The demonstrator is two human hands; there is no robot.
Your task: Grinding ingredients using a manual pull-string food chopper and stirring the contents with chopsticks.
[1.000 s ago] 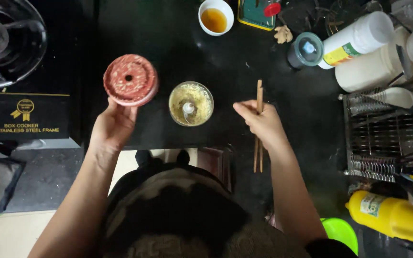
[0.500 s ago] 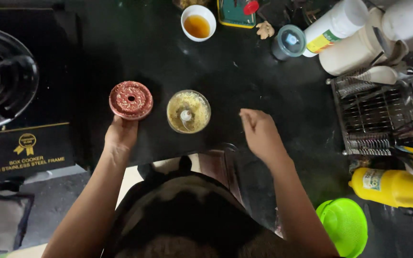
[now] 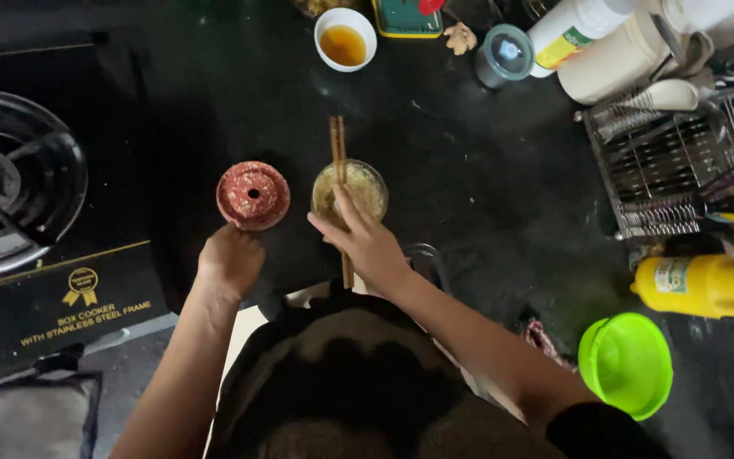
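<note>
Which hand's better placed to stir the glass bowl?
Right, probably. The right hand already holds the chopsticks across the glass bowl; the left hand rests by the red dish.

- Left hand: loosely curled, knuckles up, fingertips forward; forearm bare, angled up from lower left.
- Right hand: fingers closed in a grip, thumb side leftward; bare forearm runs back to lower right, elbow bent.

My black countertop carried a red ring-shaped bowl just beside a glass bowl with chopsticks across it. A white cup of amber liquid stood farther back, a wire dish rack at the right, a gas stove at the left.
</note>
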